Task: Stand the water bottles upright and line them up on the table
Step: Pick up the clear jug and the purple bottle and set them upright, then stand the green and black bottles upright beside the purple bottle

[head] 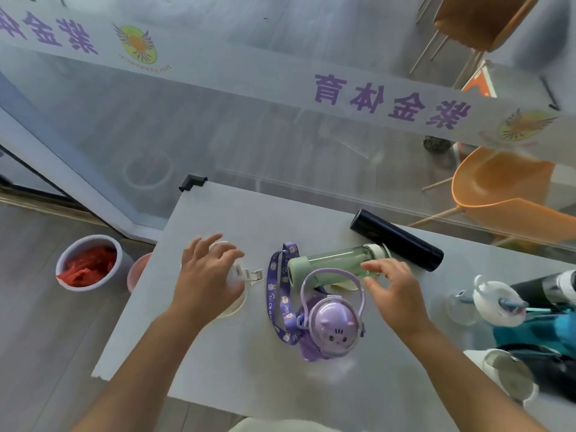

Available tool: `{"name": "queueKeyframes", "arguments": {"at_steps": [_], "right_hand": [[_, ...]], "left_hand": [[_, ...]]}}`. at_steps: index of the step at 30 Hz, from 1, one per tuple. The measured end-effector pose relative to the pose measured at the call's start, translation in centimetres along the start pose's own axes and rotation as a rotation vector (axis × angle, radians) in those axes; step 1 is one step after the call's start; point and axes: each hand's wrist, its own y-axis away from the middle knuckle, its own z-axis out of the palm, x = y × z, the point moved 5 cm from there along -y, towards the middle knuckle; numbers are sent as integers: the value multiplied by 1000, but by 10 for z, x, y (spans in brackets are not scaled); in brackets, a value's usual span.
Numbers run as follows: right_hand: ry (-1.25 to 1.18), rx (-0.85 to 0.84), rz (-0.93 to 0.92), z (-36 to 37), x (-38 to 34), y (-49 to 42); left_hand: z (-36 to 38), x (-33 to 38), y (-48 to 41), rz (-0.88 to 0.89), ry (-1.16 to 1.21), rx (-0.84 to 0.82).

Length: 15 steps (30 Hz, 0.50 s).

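My left hand (207,275) rests over the top of an upright white bottle (238,285) near the table's left edge, fingers spread across its lid. A purple cat-faced bottle (332,325) with a purple strap (276,291) stands upright in the middle. Behind it a green transparent bottle (330,263) lies on its side. My right hand (394,291) hovers with fingers apart just over the green bottle's capped end. A dark navy flask (396,240) lies on its side farther back.
The grey table (218,353) ends close on the left and front. At the right edge stand a white animal-lidded bottle (498,302), a dark bottle (548,289), a teal bag (542,332) and a white cup (508,375). A bin (88,263) sits on the floor left; orange chairs (505,188) beyond glass.
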Motion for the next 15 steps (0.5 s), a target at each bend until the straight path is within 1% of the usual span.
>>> {"name": "queueKeyframes", "arguments": {"at_steps": [3, 5, 7, 10, 15], "right_hand": [[2, -30, 88, -1, 23, -13], [25, -76, 156, 2, 37, -23], [56, -126, 189, 4, 48, -34], [168, -226, 114, 10, 60, -52], [472, -500, -69, 27, 75, -78]], "left_hand": [[3, 29, -20, 101, 27, 24], [15, 57, -39, 155, 89, -43], [34, 80, -59, 158, 150, -164], [68, 97, -86, 124, 163, -307], [97, 110, -119, 89, 210, -430]]}}
